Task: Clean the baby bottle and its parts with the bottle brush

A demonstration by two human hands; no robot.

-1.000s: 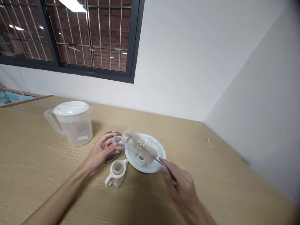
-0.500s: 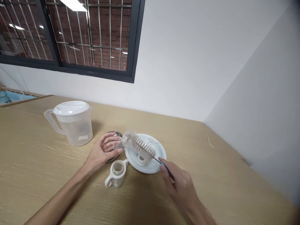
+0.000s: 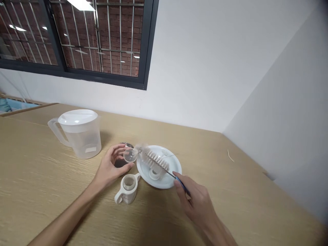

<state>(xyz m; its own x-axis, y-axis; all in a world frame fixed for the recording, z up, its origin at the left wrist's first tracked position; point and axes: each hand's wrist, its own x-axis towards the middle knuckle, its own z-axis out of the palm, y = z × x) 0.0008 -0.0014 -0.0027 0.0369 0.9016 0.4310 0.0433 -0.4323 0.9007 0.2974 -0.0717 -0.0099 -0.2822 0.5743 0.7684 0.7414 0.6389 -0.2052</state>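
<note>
Left of centre, the left hand (image 3: 109, 169) curves round a clear cup (image 3: 130, 154); I cannot tell if it grips. Over the plate (image 3: 174, 164) slants the brush (image 3: 156, 160), the right hand (image 3: 196, 198) clenched on its handle (image 3: 182, 185), presumably for leverage

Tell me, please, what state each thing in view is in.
Pitcher: upright, lid on.
Brush: in the right hand's grip, slanted over the plate.
Clear cup: tilted, at the brush tip, beside the left hand's grip.
Two-handled cup: upright, uncovered.
Plate: flat, bearing a white ring-like piece.
Metal-rimmed round thing: partly hidden.
</note>
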